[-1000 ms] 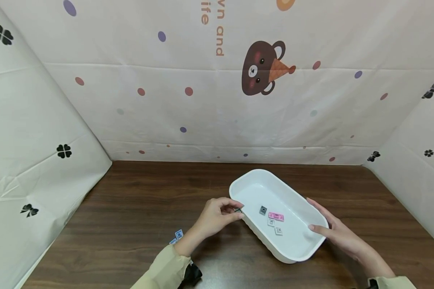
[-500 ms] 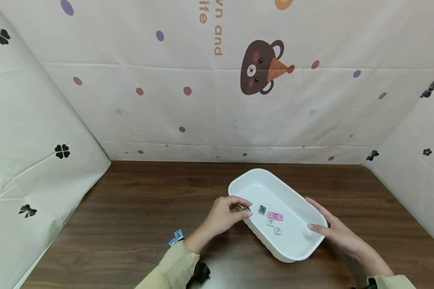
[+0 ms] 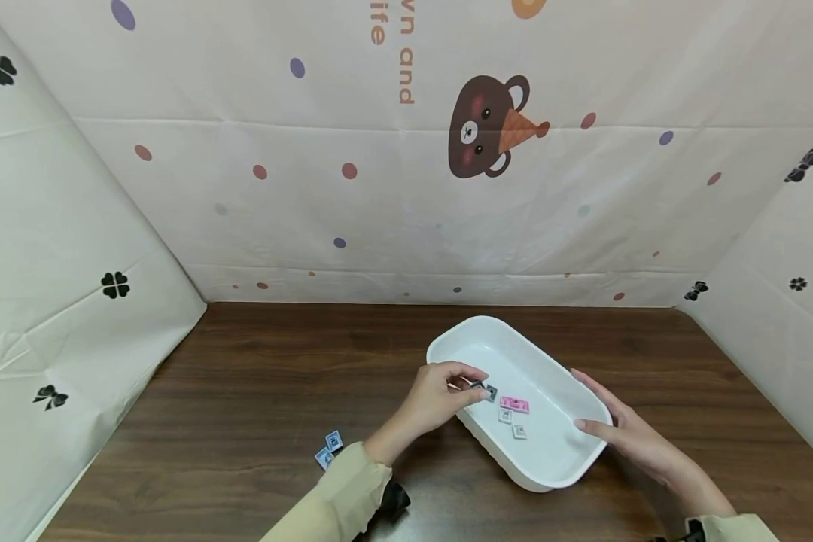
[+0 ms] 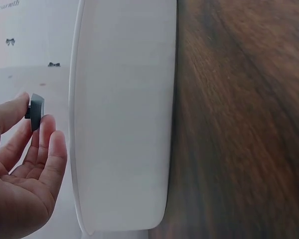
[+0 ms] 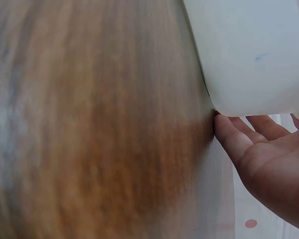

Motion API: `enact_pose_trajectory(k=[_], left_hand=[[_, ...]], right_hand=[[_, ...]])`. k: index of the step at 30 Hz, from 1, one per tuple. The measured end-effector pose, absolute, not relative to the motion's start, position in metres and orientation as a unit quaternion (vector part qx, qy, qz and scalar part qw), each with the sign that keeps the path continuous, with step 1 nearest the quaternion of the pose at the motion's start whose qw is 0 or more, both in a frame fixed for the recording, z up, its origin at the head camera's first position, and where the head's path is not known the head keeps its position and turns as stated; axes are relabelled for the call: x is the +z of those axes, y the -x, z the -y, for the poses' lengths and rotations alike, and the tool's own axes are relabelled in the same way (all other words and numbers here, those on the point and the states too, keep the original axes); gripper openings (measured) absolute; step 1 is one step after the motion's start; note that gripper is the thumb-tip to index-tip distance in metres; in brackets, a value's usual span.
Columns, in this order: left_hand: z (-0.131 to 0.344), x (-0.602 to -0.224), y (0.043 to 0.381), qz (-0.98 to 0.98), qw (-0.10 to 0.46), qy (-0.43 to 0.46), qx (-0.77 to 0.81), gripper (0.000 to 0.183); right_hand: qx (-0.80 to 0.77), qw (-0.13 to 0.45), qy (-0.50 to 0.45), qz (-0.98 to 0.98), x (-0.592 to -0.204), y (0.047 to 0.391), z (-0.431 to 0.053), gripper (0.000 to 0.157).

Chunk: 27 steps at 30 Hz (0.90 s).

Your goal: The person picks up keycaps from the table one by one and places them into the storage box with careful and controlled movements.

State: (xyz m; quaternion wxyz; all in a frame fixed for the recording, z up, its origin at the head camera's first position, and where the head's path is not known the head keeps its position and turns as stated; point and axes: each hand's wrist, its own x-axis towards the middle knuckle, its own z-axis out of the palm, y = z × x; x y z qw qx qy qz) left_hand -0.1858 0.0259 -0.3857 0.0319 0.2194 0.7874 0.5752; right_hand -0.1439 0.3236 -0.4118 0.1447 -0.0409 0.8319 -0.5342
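My left hand (image 3: 440, 395) is over the left side of the white plastic tray (image 3: 477, 331), pinching a small dark keycap (image 4: 36, 112) between thumb and fingertips. In the left wrist view the keycap is seen edge-on, with a stub at its back. Inside the tray lie a dark grey keycap (image 3: 491, 394), a wide pink keycap (image 3: 515, 405) and two white keycaps, one (image 3: 505, 415) beside the pink one and the other (image 3: 519, 432) nearer me. At the tray's right end my right hand (image 3: 633, 436) grips the wall, thumb over the rim and fingers outside.
Two blue-and-white keycaps (image 3: 328, 449) lie on the brown wooden table (image 3: 244, 391), left of my left forearm. Printed white cloth (image 3: 278, 211) walls in the table at the back and both sides.
My left hand has moved right, carrying the dark keycap from the tray's left rim to over its inside. The right hand and tray have stayed nearly still.
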Motion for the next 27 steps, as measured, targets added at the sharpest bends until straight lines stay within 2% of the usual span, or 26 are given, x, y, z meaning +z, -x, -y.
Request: enact_pose_trajectory(k=[13,22,27], left_hand=[[-0.047,-0.385,0.191,-0.801,0.031,-0.245,0.546,0.020],[-0.059,-0.388,0.194,-0.832,0.008,-0.264,0.488,0.021],[-0.061,-0.389,0.196,-0.856,-0.024,-0.278,0.435,0.020]], right_hand=[[-0.534,0.139,0.040,-0.833,-0.413,0.142,-0.324,0.071],[-0.536,0.143,0.048,-0.830,-0.413,0.142,-0.324,0.071],[-0.546,0.143,0.062,-0.823,-0.413,0.142,-0.324,0.070]])
